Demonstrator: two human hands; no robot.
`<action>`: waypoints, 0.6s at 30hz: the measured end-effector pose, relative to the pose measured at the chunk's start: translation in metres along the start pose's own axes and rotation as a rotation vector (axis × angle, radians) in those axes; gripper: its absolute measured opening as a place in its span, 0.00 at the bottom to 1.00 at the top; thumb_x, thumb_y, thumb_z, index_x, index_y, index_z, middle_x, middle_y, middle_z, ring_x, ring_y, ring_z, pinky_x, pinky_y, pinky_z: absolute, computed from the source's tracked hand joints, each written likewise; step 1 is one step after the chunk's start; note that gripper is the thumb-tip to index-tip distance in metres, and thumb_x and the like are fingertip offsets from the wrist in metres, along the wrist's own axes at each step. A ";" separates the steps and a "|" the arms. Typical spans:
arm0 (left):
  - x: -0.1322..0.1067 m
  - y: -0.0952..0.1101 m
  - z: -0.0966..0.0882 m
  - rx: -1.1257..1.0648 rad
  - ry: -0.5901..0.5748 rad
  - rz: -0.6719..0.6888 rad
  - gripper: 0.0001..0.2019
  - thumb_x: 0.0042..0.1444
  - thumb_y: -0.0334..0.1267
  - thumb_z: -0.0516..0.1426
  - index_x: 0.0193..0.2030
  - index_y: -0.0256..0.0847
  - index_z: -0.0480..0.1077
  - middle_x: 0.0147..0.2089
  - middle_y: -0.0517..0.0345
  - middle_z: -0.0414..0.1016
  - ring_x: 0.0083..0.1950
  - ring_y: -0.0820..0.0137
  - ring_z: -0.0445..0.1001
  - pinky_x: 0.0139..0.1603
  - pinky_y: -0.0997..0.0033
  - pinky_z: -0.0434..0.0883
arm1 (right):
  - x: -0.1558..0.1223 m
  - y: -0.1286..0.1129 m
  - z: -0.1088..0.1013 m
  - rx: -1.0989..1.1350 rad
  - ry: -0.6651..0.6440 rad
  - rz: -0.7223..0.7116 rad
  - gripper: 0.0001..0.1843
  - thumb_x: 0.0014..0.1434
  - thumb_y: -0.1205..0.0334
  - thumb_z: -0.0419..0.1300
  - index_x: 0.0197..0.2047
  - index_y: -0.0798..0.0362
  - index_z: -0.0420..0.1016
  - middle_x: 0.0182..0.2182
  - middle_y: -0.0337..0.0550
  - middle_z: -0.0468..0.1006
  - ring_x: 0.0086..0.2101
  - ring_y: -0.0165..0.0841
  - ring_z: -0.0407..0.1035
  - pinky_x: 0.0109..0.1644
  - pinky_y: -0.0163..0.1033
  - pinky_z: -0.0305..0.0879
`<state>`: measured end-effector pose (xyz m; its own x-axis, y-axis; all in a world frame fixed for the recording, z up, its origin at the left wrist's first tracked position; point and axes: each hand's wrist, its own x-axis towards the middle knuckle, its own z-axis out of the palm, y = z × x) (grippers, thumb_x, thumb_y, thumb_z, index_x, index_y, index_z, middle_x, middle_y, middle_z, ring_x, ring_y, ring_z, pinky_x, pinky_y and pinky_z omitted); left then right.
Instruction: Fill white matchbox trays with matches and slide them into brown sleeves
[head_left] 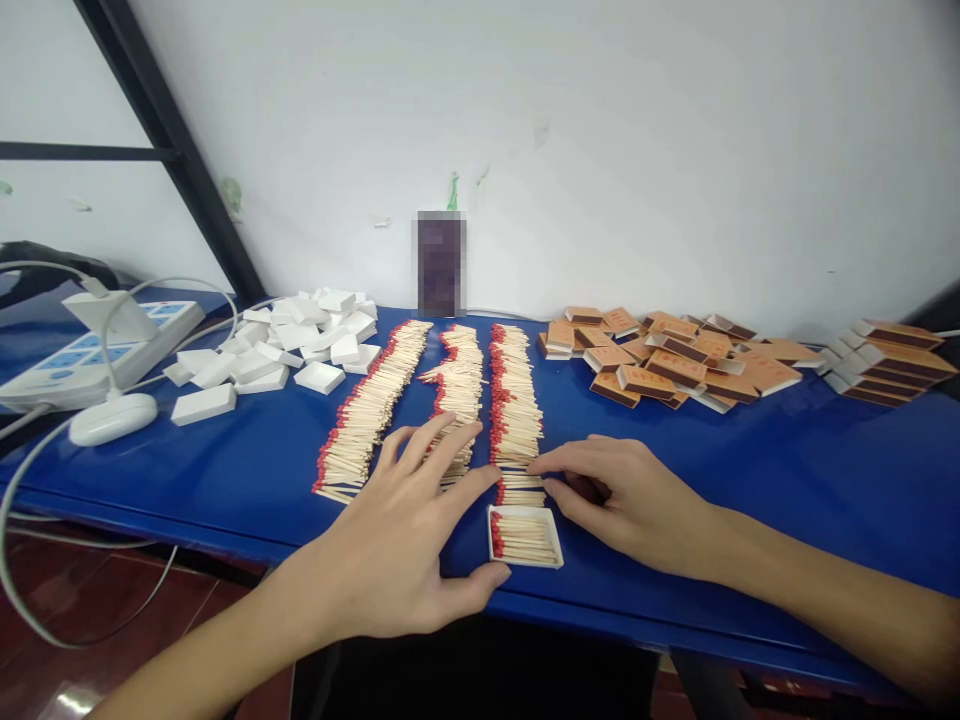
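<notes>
While one white tray point(556, 536) sits near the table's front edge with matches point(525, 539) laid in it, much else appears undone. Those sticks lie side by side, red heads to the left, and they look to cover most of the tray's floor; whether that counts as full I cannot tell. No cover is on it.

Beyond the tray, three long rows of loose matches lie on the blue table point(750, 470): a left row point(375, 410), a middle row point(463, 355) and a right row point(517, 400), so the bulk of the sticks is evidently unboxed. The left hand point(420, 530) is spread, its thumb just beside the tray and its longer fingers over the middle row (hiding part of it). The right hand point(637, 500) is curled, with index finger and thumb close together at the near end of the right row, by the plain stick ends; whether they pinch any match I cannot tell.

At the left, a pile of white pieces point(289, 345), seemingly more trays, lies in a jumble. At the right, orange sleeves point(675, 360) are heaped loosely, and beside them stands a neater stack point(889, 360) with pale ends showing. Those may be finished boxes, though their contents are hidden.
</notes>
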<state>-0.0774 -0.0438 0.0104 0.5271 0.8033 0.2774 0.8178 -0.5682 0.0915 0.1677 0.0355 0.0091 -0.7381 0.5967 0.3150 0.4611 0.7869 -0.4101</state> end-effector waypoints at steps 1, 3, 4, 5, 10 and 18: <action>0.000 0.000 0.000 -0.002 0.003 0.003 0.30 0.58 0.55 0.59 0.64 0.43 0.66 0.72 0.41 0.57 0.72 0.41 0.53 0.66 0.32 0.55 | 0.000 0.000 0.000 -0.001 0.001 0.000 0.11 0.65 0.66 0.55 0.41 0.53 0.80 0.24 0.37 0.77 0.23 0.28 0.66 0.31 0.35 0.60; 0.000 0.000 0.000 -0.008 0.011 0.011 0.29 0.58 0.54 0.59 0.62 0.42 0.67 0.71 0.40 0.58 0.71 0.41 0.54 0.66 0.32 0.56 | -0.001 0.000 0.000 -0.002 0.004 -0.005 0.11 0.65 0.66 0.55 0.41 0.53 0.80 0.24 0.36 0.76 0.23 0.28 0.66 0.31 0.35 0.60; 0.000 0.000 -0.001 -0.013 0.017 0.017 0.28 0.58 0.54 0.60 0.61 0.42 0.68 0.71 0.40 0.58 0.71 0.41 0.54 0.66 0.33 0.56 | -0.001 -0.001 0.000 -0.003 0.005 -0.008 0.11 0.65 0.66 0.55 0.41 0.54 0.80 0.24 0.36 0.76 0.23 0.28 0.66 0.31 0.35 0.60; 0.000 0.001 -0.001 -0.020 0.024 0.023 0.27 0.57 0.53 0.60 0.60 0.41 0.68 0.71 0.40 0.59 0.71 0.42 0.54 0.66 0.34 0.56 | -0.001 -0.001 0.000 -0.003 0.005 -0.010 0.11 0.65 0.66 0.55 0.42 0.54 0.80 0.24 0.36 0.76 0.23 0.29 0.66 0.31 0.35 0.60; -0.002 0.000 -0.002 -0.056 0.059 0.055 0.20 0.58 0.50 0.60 0.53 0.41 0.71 0.69 0.42 0.60 0.71 0.44 0.55 0.66 0.38 0.57 | -0.002 -0.001 0.000 0.000 0.010 -0.012 0.12 0.65 0.64 0.55 0.42 0.54 0.80 0.24 0.37 0.77 0.23 0.29 0.66 0.31 0.35 0.60; -0.001 -0.002 -0.002 -0.079 0.094 0.113 0.15 0.59 0.45 0.59 0.50 0.41 0.72 0.67 0.44 0.64 0.71 0.48 0.55 0.66 0.41 0.57 | -0.001 0.000 0.000 0.007 0.012 -0.020 0.11 0.65 0.65 0.55 0.42 0.54 0.81 0.24 0.37 0.77 0.23 0.29 0.67 0.31 0.35 0.61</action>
<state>-0.0800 -0.0442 0.0113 0.5876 0.7155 0.3779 0.7319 -0.6691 0.1289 0.1684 0.0344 0.0084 -0.7411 0.5825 0.3338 0.4427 0.7978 -0.4093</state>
